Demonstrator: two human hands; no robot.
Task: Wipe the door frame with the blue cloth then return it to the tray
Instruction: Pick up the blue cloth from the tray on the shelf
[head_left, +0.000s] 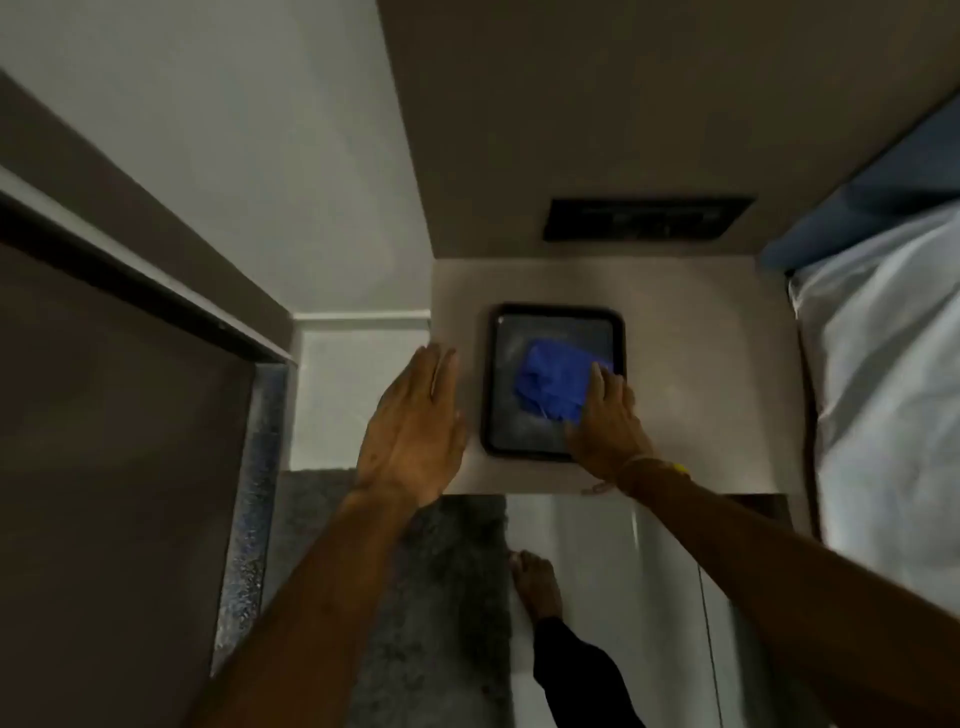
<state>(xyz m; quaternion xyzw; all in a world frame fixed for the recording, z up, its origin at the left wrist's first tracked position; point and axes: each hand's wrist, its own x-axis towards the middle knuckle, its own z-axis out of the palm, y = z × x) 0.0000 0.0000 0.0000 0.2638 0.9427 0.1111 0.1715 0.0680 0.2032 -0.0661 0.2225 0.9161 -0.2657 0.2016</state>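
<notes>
A crumpled blue cloth (553, 382) lies in a dark square tray (498, 415) on a small beige bedside table (701, 374). My right hand (608, 421) rests on the cloth's right side, fingers curled onto the fabric and touching it. My left hand (415, 426) hovers flat with fingers together, just left of the tray, holding nothing. The brown door frame (156, 270) and door run along the left side of the view.
A bed with a white sheet (883, 389) stands at the right. A dark switch panel (647, 218) sits on the wall above the table. A grey mat (431, 597) lies on the floor below, with my bare foot (535, 584) beside it.
</notes>
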